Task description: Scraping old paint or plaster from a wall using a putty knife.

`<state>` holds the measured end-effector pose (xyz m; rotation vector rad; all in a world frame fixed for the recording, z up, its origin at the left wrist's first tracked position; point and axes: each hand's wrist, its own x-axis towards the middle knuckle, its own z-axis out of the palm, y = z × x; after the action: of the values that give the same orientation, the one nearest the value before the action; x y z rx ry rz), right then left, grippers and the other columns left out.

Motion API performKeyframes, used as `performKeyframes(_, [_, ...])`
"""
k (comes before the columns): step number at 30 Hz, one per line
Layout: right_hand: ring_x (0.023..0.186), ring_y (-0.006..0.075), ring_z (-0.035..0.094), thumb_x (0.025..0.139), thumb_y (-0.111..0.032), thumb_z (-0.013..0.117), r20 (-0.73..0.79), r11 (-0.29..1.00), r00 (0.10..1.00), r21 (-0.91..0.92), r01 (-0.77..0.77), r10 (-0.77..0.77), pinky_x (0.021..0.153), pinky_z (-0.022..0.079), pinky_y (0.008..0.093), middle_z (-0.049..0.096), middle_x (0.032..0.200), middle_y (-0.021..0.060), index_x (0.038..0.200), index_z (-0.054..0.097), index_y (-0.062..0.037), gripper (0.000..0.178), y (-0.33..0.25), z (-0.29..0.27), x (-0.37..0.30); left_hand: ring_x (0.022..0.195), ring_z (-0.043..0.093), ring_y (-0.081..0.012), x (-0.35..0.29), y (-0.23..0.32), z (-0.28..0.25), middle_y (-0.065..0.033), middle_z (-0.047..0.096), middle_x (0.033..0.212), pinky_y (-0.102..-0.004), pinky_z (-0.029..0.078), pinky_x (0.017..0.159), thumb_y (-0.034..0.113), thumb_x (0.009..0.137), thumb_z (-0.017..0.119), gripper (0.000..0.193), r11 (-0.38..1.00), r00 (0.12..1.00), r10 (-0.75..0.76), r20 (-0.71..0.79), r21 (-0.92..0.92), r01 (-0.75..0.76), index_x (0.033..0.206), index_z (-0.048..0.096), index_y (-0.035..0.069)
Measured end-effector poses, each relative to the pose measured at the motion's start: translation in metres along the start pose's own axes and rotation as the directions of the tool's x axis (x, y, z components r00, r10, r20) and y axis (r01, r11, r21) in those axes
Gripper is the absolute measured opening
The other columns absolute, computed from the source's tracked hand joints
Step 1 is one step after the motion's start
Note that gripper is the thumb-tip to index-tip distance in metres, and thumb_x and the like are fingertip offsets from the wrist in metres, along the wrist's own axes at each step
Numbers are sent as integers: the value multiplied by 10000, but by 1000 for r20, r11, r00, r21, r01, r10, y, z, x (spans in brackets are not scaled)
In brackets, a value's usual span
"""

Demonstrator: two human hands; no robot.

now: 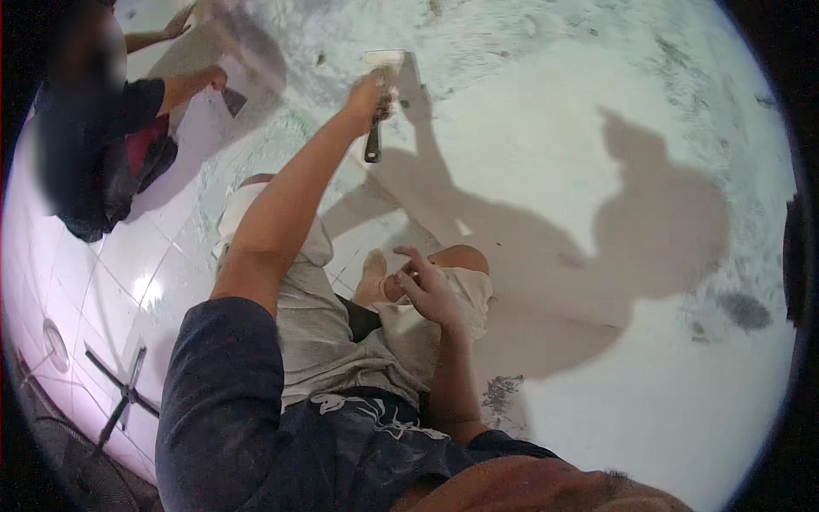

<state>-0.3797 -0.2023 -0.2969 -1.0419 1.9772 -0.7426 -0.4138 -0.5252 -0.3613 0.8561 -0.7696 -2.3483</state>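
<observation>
My left hand (368,96) reaches up and forward, closed around the dark handle of a wide putty knife (387,59). The pale blade lies against or just before the white-smeared wall (529,128); which of the two I cannot tell. Below the fist sticks out the handle's end. Over my bent right knee, my right hand (426,294) holds nothing, its fingers loosely curled and apart. I sit low in light shorts (316,333), and a bare foot (372,277) shows between my legs.
At the left, another person (94,154) crouches, with a flat-bladed scraper (234,100) in one hand. A black cross-shaped stand base (128,392) and a round drain (56,346) are on the tiled floor (128,264). My shadow (657,230) falls across the wall.
</observation>
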Motion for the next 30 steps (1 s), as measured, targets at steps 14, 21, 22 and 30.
performKeyframes(14, [1092,410,531,906,-348,537,-377,725,791,-335,-602,483,912,428,465,513,1181,283,1329,391,-21,554,149,-22,-276,539,458,-166,28,-18,-60,-57,489,695,-320,427,506,513,920,445,470,998,999,21,-50,-58,-24,1050,462,61])
performKeyframes(21, [1207,475,432,951,-376,455,-551,800,623,149,-581,555,1005,346,468,428,1302,341,1386,285,29,619,116,57,-312,532,448,-164,20,-27,-48,-31,468,673,-312,390,492,581,910,385,508,995,999,-39,-13,-89,38,951,478,83])
performKeyframes(22, [1171,483,450,959,-350,440,-574,773,573,182,-608,585,975,360,483,457,1265,335,1371,306,21,571,108,52,-305,532,444,-162,19,-29,-48,-28,462,669,-309,383,491,590,908,377,512,995,999,-21,37,-95,24,922,482,88])
performKeyframes(30, [1013,457,552,964,-334,417,-615,782,536,229,-579,578,847,413,510,558,1095,302,1279,411,-61,417,122,57,-304,548,446,-174,30,-43,-50,-26,440,659,-323,392,523,625,880,396,531,997,997,-72,41,-30,73,893,483,101])
